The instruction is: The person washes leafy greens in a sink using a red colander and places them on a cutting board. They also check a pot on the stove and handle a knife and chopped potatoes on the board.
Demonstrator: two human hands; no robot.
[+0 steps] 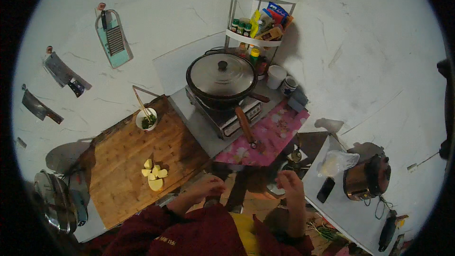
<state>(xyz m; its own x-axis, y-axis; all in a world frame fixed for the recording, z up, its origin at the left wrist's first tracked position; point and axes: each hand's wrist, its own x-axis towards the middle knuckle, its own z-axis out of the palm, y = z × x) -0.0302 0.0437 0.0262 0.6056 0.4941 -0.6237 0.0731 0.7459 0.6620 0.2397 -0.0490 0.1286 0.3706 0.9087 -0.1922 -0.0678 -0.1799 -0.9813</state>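
Observation:
My left hand (206,187) hangs before my body near the front edge of a wooden cutting board (121,156), its fingers curled and nothing visible in them. My right hand (291,182) is raised at the right, with fingers bent and no held thing to be made out. Pale yellow chunks (155,185), perhaps potato, lie on the board. At its back corner a white bowl (138,122) holds chopped greens and a pair of chopsticks (139,97). A dark wok with a wooden handle (244,124) sits on a portable stove (227,128), covered by a metal lid (209,74).
A corner shelf (238,36) with bottles and packets stands behind the stove. At the right, a white table (320,208) bears a rice cooker (359,181), a phone (325,190) and a plastic bag (341,161). Cleavers (58,69) and a grater (115,42) hang on the wall.

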